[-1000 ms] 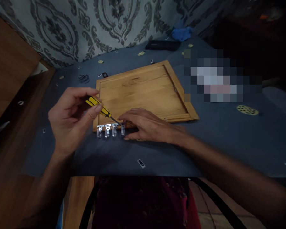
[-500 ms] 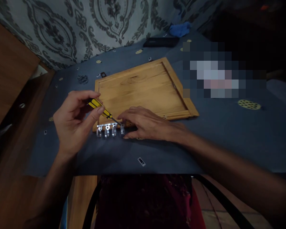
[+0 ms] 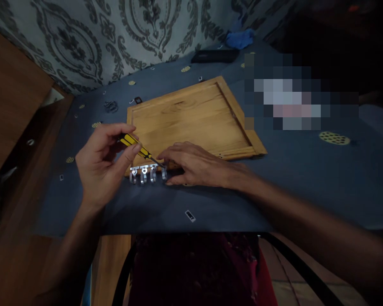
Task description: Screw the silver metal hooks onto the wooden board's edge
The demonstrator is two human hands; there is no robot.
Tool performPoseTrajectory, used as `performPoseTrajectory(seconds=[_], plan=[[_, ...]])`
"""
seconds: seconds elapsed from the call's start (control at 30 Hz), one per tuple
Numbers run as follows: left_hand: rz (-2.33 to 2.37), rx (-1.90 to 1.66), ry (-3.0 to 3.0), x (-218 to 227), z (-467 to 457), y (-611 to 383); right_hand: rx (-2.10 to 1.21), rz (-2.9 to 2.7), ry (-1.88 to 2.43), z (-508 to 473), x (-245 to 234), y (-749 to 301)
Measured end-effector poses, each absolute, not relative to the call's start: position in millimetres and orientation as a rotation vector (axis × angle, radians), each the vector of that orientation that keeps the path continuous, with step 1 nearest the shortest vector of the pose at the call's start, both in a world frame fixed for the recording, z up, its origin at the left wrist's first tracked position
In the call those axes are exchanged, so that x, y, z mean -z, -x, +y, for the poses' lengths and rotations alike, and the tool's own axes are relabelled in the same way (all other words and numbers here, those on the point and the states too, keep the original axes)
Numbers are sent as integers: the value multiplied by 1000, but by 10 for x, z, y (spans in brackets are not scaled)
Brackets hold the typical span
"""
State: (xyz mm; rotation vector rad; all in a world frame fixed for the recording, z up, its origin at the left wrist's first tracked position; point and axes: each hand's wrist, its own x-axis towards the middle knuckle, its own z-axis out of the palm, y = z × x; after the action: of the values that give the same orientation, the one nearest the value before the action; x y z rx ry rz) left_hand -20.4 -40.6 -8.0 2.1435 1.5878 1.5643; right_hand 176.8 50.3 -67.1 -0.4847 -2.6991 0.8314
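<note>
My left hand (image 3: 104,163) is closed around the yellow-and-black handle of a screwdriver (image 3: 135,145), pinched between thumb and fingers. The screwdriver's shaft slants down to the right, its tip at a silver metal hook (image 3: 164,173). That hook is the rightmost in a short row of metal hooks (image 3: 143,174) along the near edge of a framed wooden board (image 3: 185,114). My right hand (image 3: 196,166) bends over the board's near edge, its thumb and fingers closed about the rightmost hook. Those fingers partly hide the hook's mounting and the screwdriver tip.
The board lies on a dark blue patterned cloth (image 3: 230,208). Behind it are a black case (image 3: 215,56), a blue cloth (image 3: 240,39), a small dark bracket (image 3: 138,100) and a grey coiled bundle (image 3: 110,106). A blurred-out patch covers the right side.
The left hand has shifted very slightly right, still on the screwdriver. The right hand, hooks and board look the same; the view has moved slightly.
</note>
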Motion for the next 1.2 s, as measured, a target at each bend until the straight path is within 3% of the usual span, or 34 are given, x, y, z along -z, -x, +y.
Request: performPoseTrajectory(seconds=[1.2], plan=[[1441,-1229,-2191,-88,-352,234,-791,-2694,476,510,672,-1766]])
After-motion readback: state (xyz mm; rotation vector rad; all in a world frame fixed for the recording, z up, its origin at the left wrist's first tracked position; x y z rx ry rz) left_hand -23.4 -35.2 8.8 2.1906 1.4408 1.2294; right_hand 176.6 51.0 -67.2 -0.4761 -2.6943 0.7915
